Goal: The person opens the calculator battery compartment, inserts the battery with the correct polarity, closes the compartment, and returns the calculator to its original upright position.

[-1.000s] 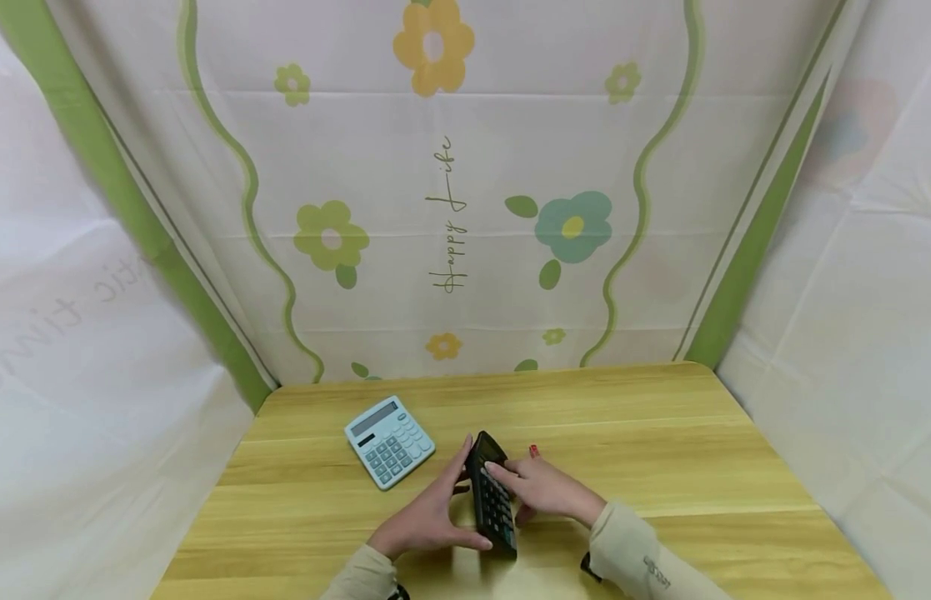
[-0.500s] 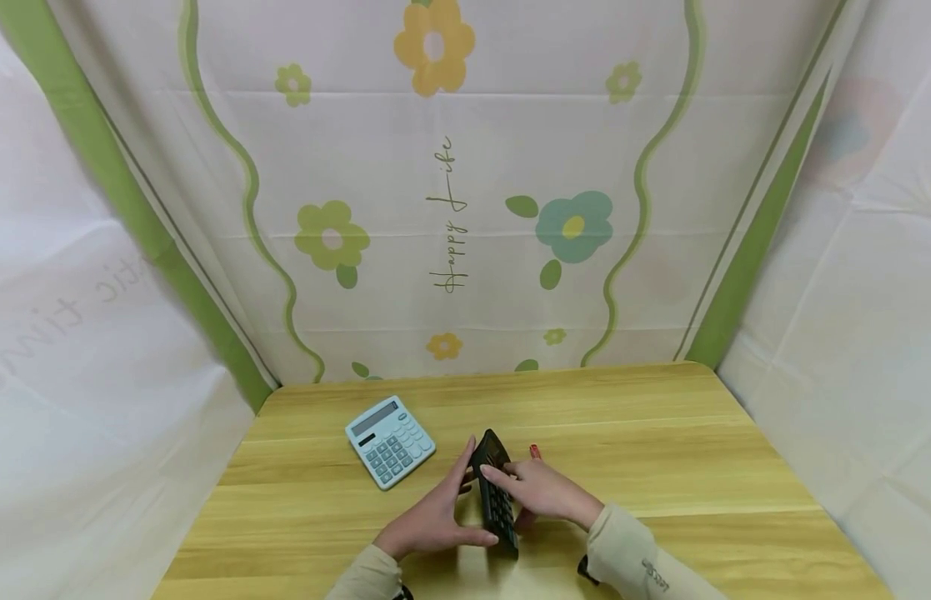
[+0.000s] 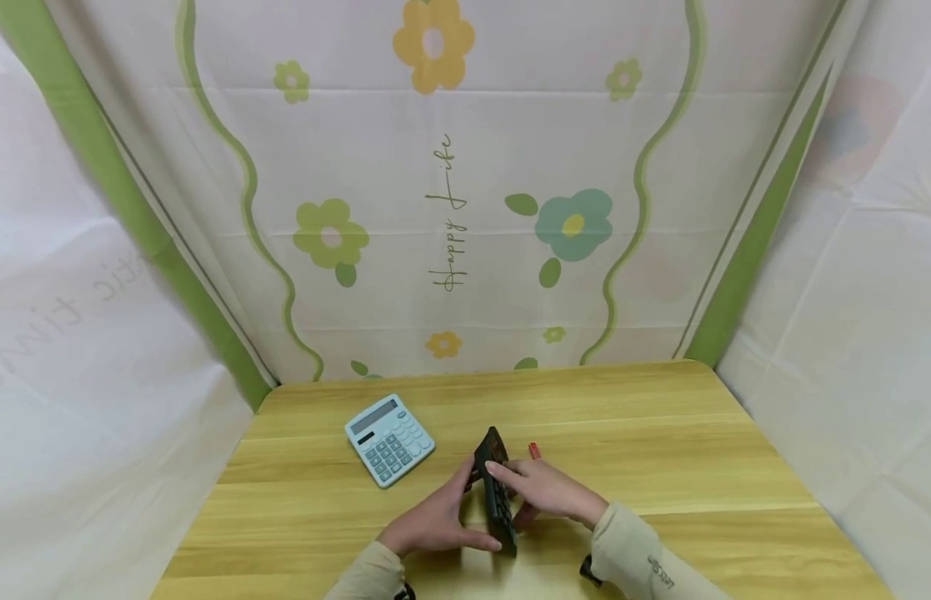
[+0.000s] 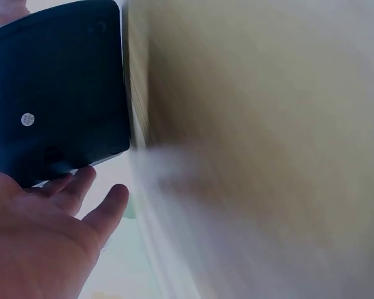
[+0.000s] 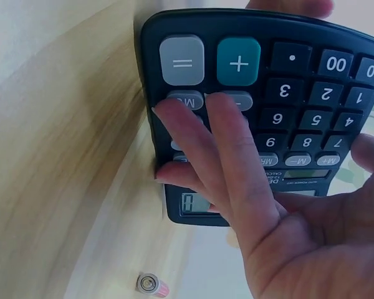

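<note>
Left hand (image 3: 435, 521), thumb spread wide, right hand (image 3: 551, 492), thumb apart from fingers

The head camera looks forward and down from above the yellow wood-grain table (image 3: 660, 450), far enough back to take in the white flower-printed curtain (image 3: 390, 150) beyond. The left wrist camera faces, from close up, the back of the black plastic calculator (image 4: 68, 81), the tabletop turned to its frame's right. The right wrist camera, also near, faces the keypad side, tabletop at left, and shares a small red cylinder (image 5: 151, 284) with the head view.

Left hand (image 3: 433, 518) and right hand (image 3: 549, 489) hold black calculator (image 3: 498, 502).
</note>
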### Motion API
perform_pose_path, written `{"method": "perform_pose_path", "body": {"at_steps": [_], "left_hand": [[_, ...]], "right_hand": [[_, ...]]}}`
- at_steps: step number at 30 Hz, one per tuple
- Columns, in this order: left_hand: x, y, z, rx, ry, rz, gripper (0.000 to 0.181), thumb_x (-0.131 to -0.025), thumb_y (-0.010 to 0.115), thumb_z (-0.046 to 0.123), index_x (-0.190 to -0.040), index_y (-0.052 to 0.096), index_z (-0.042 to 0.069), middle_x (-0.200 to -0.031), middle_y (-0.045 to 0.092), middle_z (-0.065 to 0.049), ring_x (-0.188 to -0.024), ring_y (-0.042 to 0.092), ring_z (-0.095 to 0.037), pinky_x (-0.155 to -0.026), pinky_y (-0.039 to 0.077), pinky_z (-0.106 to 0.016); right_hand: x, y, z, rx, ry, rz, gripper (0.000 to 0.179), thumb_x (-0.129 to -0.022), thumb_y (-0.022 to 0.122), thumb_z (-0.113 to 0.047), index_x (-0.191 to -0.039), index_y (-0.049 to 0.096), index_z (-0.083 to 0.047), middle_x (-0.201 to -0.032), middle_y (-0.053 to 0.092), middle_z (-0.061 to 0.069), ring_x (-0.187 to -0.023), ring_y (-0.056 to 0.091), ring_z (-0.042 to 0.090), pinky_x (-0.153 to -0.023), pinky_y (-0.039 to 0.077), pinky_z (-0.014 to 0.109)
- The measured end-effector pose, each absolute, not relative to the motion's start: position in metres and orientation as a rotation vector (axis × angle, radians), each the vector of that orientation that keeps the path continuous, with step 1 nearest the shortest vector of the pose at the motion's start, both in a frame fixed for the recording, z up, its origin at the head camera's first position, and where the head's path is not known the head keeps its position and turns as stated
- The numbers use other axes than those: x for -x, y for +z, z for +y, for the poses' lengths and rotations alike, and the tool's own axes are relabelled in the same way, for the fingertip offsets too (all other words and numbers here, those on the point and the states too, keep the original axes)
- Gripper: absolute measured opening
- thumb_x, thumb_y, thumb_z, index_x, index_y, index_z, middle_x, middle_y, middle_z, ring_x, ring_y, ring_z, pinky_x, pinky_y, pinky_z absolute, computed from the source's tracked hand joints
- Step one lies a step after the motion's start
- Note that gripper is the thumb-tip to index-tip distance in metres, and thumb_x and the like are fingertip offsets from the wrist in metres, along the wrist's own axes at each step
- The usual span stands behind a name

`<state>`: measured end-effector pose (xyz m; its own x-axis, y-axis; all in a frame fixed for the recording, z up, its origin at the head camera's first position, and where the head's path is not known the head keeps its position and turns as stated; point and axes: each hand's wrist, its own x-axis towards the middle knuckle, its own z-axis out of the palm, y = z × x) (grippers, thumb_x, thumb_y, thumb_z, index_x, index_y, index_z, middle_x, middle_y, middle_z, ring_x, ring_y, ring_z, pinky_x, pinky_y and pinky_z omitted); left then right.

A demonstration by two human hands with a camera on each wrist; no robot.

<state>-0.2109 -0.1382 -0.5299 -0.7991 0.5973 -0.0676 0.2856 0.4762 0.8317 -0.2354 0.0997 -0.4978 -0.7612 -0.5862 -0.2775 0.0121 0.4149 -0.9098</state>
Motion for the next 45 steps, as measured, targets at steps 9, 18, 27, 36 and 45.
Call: {"method": "perform_pose_path", "body": {"at_steps": [9,18,27,36,45], "left_hand": [[0.211,-0.532,-0.136,-0.730,1.260,2.364,0.133,-0.078,0.091,0.046,-0.167,-0.006,0.026,-0.172,0.017,-0.010,-0.158,0.022,-0.032,-0.124,0.026,-0.060],[0.212,-0.534,-0.133,-0.742,1.254,2.398,0.136,-0.075,0.092,0.049,-0.166,-0.007,0.031,-0.172,0.019,-0.009,-0.156,0.026,-0.032,-0.124,0.028,-0.058],[0.209,-0.535,-0.132,-0.768,1.247,2.410,0.139,-0.078,0.088,0.054,-0.161,-0.022,0.039,-0.173,0.016,-0.006,-0.150,0.039,-0.026,-0.123,0.030,-0.056],[0.212,-0.536,-0.134,-0.791,1.221,2.428,0.138,-0.078,0.086,0.057,-0.161,-0.023,0.040,-0.174,0.006,-0.009,-0.153,0.032,-0.031,-0.124,0.029,-0.057],[0.213,-0.536,-0.132,-0.818,1.236,2.413,0.135,-0.082,0.085,0.055,-0.161,-0.022,0.039,-0.174,0.003,-0.008,-0.158,0.021,-0.031,-0.126,0.026,-0.054]], "right_hand": [[0.235,-0.502,0.100,0.487,-1.426,2.034,0.074,-0.108,0.039,-0.061,-0.149,0.053,-0.001,-0.128,0.068,0.024,-0.080,0.077,0.032,-0.079,0.064,0.046],[0.236,-0.505,0.102,0.513,-1.462,1.969,0.071,-0.110,0.036,-0.056,-0.148,0.052,0.002,-0.126,0.069,0.023,-0.086,0.078,0.032,-0.079,0.064,0.044],[0.236,-0.503,0.107,0.534,-1.419,1.979,0.070,-0.111,0.032,-0.054,-0.153,0.047,0.000,-0.125,0.070,0.018,-0.092,0.076,0.033,-0.081,0.063,0.050],[0.238,-0.503,0.111,0.592,-1.401,1.956,0.065,-0.113,0.027,-0.051,-0.154,0.047,-0.005,-0.134,0.066,0.015,-0.096,0.074,0.029,-0.082,0.062,0.052],[0.238,-0.503,0.112,0.596,-1.453,1.876,0.065,-0.112,0.029,-0.050,-0.149,0.051,-0.002,-0.127,0.069,0.015,-0.099,0.071,0.028,-0.086,0.061,0.053]]}}
